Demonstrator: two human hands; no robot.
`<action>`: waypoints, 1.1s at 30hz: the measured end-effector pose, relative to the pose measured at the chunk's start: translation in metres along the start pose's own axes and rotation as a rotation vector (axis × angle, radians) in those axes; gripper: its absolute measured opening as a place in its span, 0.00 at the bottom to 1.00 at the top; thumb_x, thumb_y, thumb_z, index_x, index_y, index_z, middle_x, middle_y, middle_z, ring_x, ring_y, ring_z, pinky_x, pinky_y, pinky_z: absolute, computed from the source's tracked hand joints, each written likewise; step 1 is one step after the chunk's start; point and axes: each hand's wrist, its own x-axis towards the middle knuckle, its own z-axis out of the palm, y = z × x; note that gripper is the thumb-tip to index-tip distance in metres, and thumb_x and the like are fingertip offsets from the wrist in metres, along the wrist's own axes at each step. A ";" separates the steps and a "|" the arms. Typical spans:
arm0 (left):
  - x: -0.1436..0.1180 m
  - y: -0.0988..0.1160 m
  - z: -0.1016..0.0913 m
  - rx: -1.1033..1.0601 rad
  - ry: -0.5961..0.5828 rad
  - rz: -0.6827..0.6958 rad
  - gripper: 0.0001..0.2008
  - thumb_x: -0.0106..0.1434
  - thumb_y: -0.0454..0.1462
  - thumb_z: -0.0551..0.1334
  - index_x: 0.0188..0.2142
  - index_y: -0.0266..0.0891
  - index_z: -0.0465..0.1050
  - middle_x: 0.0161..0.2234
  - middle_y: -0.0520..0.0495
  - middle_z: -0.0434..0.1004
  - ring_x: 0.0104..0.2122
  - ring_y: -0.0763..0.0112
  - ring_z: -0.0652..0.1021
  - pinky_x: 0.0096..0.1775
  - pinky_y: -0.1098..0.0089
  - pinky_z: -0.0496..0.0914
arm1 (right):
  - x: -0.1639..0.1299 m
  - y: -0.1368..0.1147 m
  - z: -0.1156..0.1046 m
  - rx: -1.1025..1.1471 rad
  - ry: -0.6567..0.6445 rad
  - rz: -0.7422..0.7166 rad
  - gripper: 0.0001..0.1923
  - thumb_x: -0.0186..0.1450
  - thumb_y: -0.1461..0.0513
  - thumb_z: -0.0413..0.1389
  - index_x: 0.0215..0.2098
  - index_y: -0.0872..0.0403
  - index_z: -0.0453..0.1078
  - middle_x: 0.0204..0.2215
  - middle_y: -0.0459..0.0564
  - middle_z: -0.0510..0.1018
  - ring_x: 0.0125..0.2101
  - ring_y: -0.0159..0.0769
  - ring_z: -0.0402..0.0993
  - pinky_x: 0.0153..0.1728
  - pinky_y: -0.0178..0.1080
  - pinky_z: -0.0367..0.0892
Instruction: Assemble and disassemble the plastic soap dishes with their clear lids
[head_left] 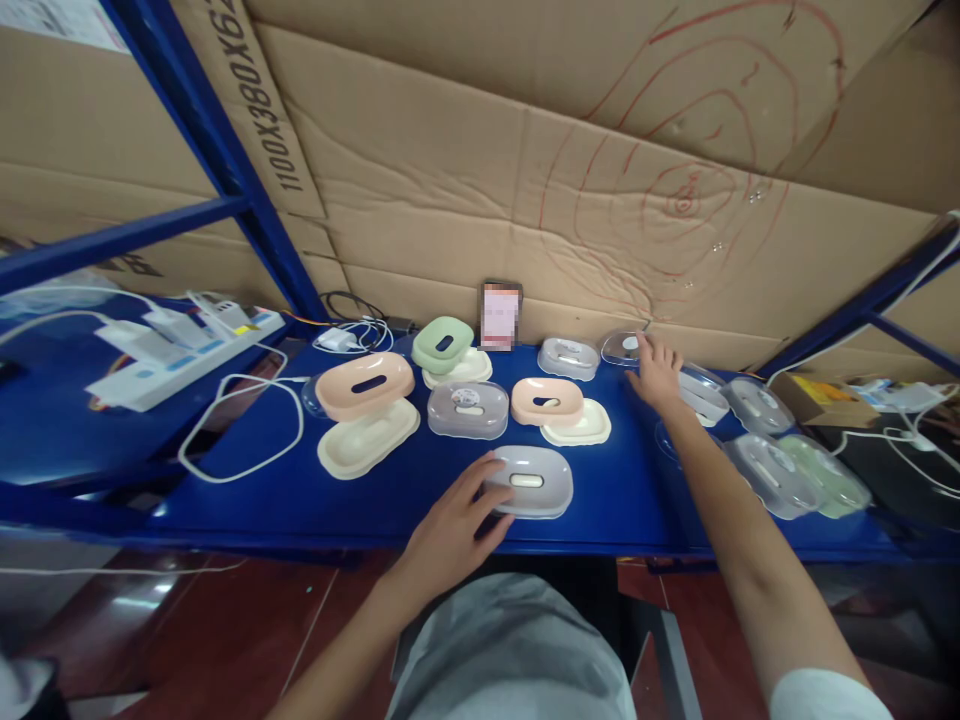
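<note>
My poorest spot is the right hand [658, 372]: its fingers cover the right end of a thin clear lid [619, 347], and from here I can't fairly tell whether they pinch it or only touch it. The right forearm partly blocks my view of another clear lid [666, 440] under it. The phone [500, 316] leaning at the back has a screen broken into blocks, so I can't read it.

The gray dish [538, 482] sits near the front of the bench [615, 500], just beyond the person's lap. I see the left hand [469, 505] laid over its left end, fingers parted rather than clenched, so that end is covered. The rest I make out as a smooth, rounded oblong with a slot in the middle showing pale inside. The thin lid at the right hand carries a round white spot and lies at the back, close to the cardboard [450, 230].

The gray dish stands just inside the front edge. Behind it I count a gray lidded box [469, 412] and a peach dish [546, 400] overlapping a cream tray [581, 425]. Blue surface runs from its right side towards the forearm; further left lies a white cable [217, 480] in a loop.
</note>
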 end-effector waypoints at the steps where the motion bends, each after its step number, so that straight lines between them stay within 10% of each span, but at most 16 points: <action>1: 0.000 0.000 0.000 0.004 -0.003 -0.001 0.10 0.75 0.36 0.63 0.54 0.44 0.75 0.65 0.39 0.73 0.71 0.51 0.70 0.66 0.50 0.75 | 0.001 0.001 0.001 -0.004 0.015 0.008 0.43 0.67 0.59 0.55 0.78 0.59 0.50 0.71 0.72 0.63 0.67 0.65 0.59 0.67 0.69 0.51; 11: 0.000 0.001 0.000 0.007 -0.002 -0.009 0.10 0.75 0.36 0.63 0.54 0.45 0.76 0.64 0.40 0.74 0.70 0.50 0.71 0.66 0.50 0.75 | -0.029 -0.009 -0.006 0.058 0.039 -0.026 0.15 0.69 0.56 0.55 0.50 0.53 0.75 0.55 0.65 0.76 0.58 0.62 0.66 0.63 0.68 0.53; 21: 0.002 0.001 0.000 -0.043 -0.001 -0.022 0.10 0.74 0.35 0.64 0.53 0.45 0.76 0.63 0.40 0.75 0.71 0.52 0.70 0.66 0.51 0.74 | -0.092 -0.030 -0.021 0.343 0.020 -0.103 0.23 0.75 0.48 0.53 0.59 0.53 0.74 0.53 0.62 0.80 0.51 0.53 0.78 0.51 0.56 0.75; 28: -0.001 -0.005 -0.004 -0.218 -0.012 -0.183 0.28 0.68 0.34 0.72 0.64 0.50 0.69 0.68 0.41 0.68 0.68 0.56 0.74 0.67 0.55 0.73 | -0.189 -0.123 -0.071 0.638 0.118 -0.064 0.21 0.79 0.55 0.50 0.68 0.45 0.69 0.60 0.58 0.77 0.59 0.49 0.76 0.59 0.53 0.75; 33: -0.001 -0.006 -0.004 -0.265 -0.040 -0.232 0.39 0.67 0.37 0.74 0.72 0.53 0.60 0.73 0.40 0.61 0.72 0.52 0.68 0.69 0.51 0.70 | -0.218 -0.174 -0.091 0.713 -0.089 -0.363 0.20 0.79 0.61 0.51 0.67 0.41 0.71 0.58 0.52 0.80 0.63 0.44 0.75 0.71 0.58 0.62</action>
